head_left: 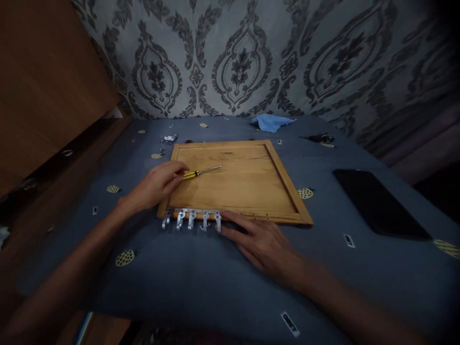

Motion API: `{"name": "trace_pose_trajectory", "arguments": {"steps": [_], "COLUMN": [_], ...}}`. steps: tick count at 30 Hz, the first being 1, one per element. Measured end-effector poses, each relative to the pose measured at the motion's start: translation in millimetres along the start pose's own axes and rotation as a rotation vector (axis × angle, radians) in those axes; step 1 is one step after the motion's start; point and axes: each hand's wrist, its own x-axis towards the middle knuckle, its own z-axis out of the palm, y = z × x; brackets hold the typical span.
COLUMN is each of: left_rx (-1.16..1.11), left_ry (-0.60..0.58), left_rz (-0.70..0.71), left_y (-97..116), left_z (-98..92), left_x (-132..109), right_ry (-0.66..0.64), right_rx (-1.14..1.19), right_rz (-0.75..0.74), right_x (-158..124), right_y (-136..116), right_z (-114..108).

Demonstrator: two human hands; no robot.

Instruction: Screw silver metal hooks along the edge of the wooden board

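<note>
A screwdriver [210, 169] with a yellow-and-black handle is in my left hand [156, 184], its shaft pointing right over the wooden framed panel [233, 182]. The fingers of that hand are closed round the handle's end. Along the panel's near edge, toward its left, lies a silver metal hook rail [192, 218] with several hooks hanging over the edge. My right hand [266, 244] grips the rail's right end between its fingertips. Small dark holes show in the near frame edge, right of the rail.
The panel lies on a dark blue patterned cloth [215, 278]. A blue rag [271, 122] and a dark tool [319, 138] lie behind it, a black phone-like slab [377, 203] to the right. Small shiny hardware [168, 139] is at back left. Brown wooden furniture [53, 96] borders the left.
</note>
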Motion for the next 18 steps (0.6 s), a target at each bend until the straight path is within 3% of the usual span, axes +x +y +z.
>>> {"name": "trace_pose_trajectory", "arguments": {"steps": [4,8,18], "left_rx": [-0.171,-0.247,-0.170], "left_ry": [-0.043,-0.105,-0.219], "left_rz": [-0.034,-0.017,0.032], "left_y": [18.6,29.4,62.0], "left_z": [1.4,13.0,23.9], "left_x": [-21.8,-27.7,-28.1], "right_ry": [0.014,0.003,-0.025], "right_rx": [0.014,0.010,0.028], "right_rz": [-0.004,-0.003,0.010], "right_x": [-1.4,-0.7,0.3], "right_y": [1.0,1.2,-1.1], "right_z": [1.7,1.5,-1.0]}}
